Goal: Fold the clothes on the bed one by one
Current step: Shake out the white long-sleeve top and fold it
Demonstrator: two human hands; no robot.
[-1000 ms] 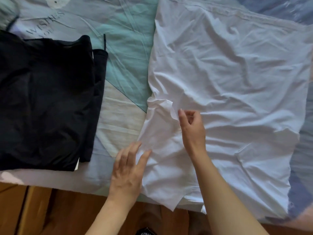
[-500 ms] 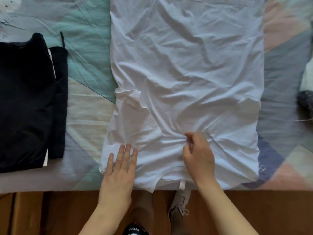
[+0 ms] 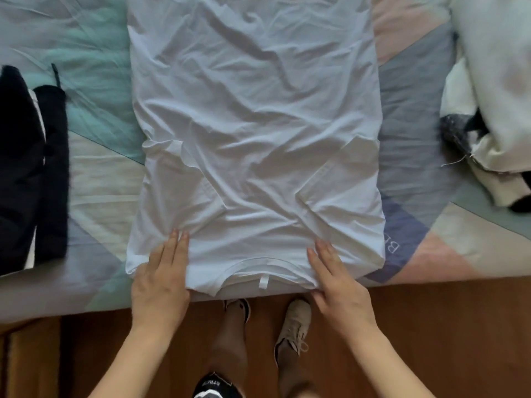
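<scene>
A white T-shirt (image 3: 253, 133) lies flat on the bed (image 3: 94, 179), collar at the near edge, both sleeves folded in over the body. My left hand (image 3: 162, 278) lies flat on the shirt's near left shoulder, fingers straight. On the near right shoulder my right hand (image 3: 337, 278) presses flat, fingers straight and slightly spread. Neither hand grips the cloth.
A folded black garment (image 3: 28, 173) lies at the left of the bed. A loose pile of white and dark clothes (image 3: 488, 110) sits at the right. The bed's near edge meets a wooden floor (image 3: 445, 326), where my feet stand.
My right hand let go of the pinched cloth and moved right to the shoulder, now flat. My left hand stayed flat on the left shoulder. The view shifted right.
</scene>
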